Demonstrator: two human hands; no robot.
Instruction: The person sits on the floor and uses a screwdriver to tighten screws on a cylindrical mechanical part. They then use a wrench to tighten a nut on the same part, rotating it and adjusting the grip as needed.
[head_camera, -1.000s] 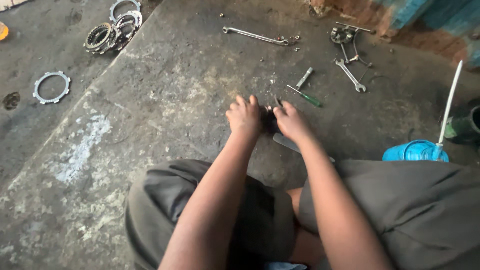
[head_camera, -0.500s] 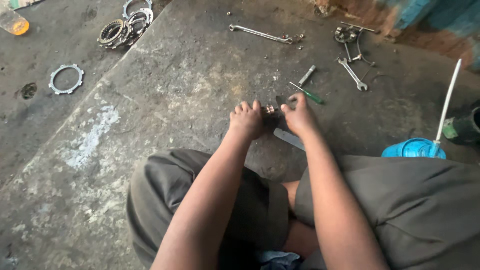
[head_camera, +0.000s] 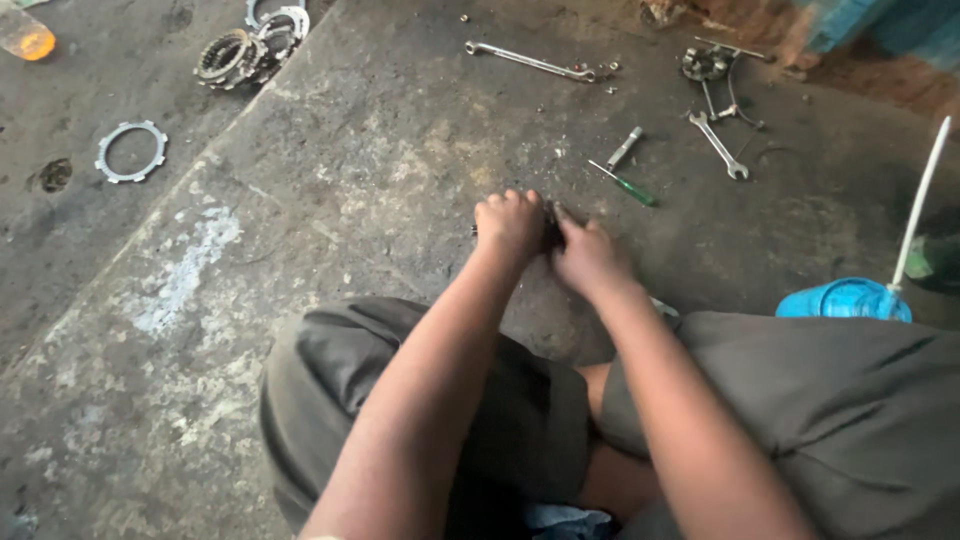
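Observation:
My left hand (head_camera: 510, 224) and my right hand (head_camera: 590, 258) are pressed together low over the concrete floor (head_camera: 380, 170), in front of my knees. Both have their fingers curled round a small dark metal part (head_camera: 551, 230) between them. Most of that part is hidden by the fingers, so its shape cannot be made out. A green-handled screwdriver (head_camera: 624, 185) lies just beyond my right hand.
A long spanner (head_camera: 528, 61) lies at the far middle, a shorter spanner (head_camera: 718, 145) and a small sprocket with wire pieces (head_camera: 706, 64) at the far right. Toothed rings (head_camera: 240, 50) are stacked far left, one flat ring (head_camera: 130, 151) apart. A blue container (head_camera: 845, 299) with a white tube stands by my right knee.
My hands have drawn closer together, and the small part that showed between them half a second ago is now mostly covered. The view has shifted slightly.

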